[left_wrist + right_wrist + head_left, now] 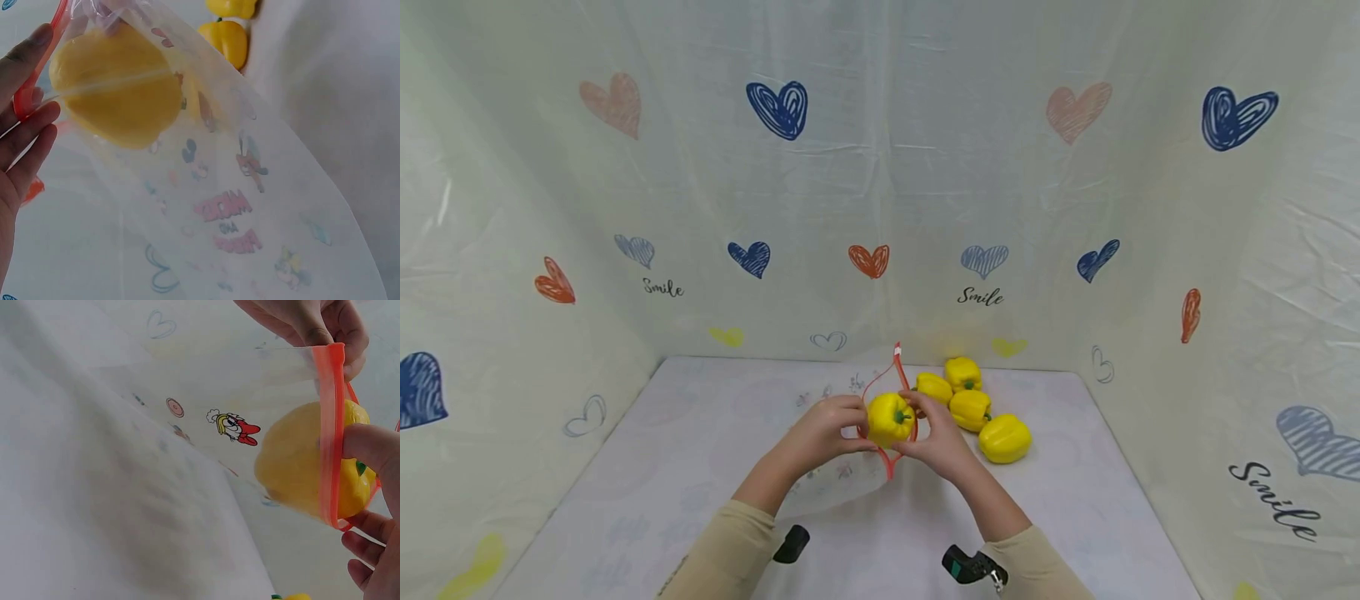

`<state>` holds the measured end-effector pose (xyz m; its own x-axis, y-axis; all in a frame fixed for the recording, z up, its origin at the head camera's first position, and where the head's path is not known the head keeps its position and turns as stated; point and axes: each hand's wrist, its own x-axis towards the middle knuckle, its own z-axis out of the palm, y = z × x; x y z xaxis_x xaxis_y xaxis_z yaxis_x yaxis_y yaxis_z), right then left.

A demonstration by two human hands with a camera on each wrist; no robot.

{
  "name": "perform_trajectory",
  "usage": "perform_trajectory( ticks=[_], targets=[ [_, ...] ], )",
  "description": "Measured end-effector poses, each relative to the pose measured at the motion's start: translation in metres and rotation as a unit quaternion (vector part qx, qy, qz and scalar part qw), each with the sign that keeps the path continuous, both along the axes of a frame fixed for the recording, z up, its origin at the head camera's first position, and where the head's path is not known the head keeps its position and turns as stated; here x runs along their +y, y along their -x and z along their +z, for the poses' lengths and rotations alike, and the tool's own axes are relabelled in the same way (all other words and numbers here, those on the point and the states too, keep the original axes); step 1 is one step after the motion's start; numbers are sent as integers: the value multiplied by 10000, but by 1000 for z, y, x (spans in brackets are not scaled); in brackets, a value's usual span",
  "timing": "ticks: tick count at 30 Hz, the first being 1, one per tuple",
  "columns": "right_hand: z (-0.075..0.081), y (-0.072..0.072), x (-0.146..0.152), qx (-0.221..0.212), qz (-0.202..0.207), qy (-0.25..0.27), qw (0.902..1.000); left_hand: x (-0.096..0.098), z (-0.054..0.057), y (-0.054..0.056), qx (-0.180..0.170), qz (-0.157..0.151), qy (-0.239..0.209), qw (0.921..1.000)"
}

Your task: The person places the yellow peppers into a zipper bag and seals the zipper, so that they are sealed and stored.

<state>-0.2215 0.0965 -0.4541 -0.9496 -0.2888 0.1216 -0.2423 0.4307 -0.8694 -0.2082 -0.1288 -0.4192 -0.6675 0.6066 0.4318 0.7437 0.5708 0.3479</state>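
A yellow bell pepper [888, 421] with a green stem sits in the mouth of a clear zip bag [250, 187] printed with cartoon figures. The bag's red zip edge [331, 425] runs around it, and most of the pepper shows through the plastic in the right wrist view. My left hand [831, 427] pinches the red edge on the pepper's left side. On the other side, my right hand [938, 437] grips the pepper between thumb and fingers, with the thumb lying over the red edge in the right wrist view. The bag's body slants down to the left.
Several more yellow bell peppers [1004, 439] lie on the white table [1045, 517], just beyond and right of my right hand. A pale curtain [880, 192] with printed hearts encloses the table at the back and sides.
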Motion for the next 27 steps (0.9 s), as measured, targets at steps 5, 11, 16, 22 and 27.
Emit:
perform_trajectory(
  ticks=[5,11,16,22,27],
  targets=[
    [0,0,0,-39,77,-82,9999,0,0,0,72,9,-54,10000],
    [0,1,0,-98,256,13,9996,0,-1,1,130,30,-72,9999],
    [-1,1,0,-94,307,8,9995,0,0,0,77,45,-78,9999],
    [-1,1,0,-135,247,-80,9996,-1,1,0,-5,72,-98,9999],
    [0,2,0,-174,172,-157,9996,-2,0,2,41,39,-153,9999]
  ],
)
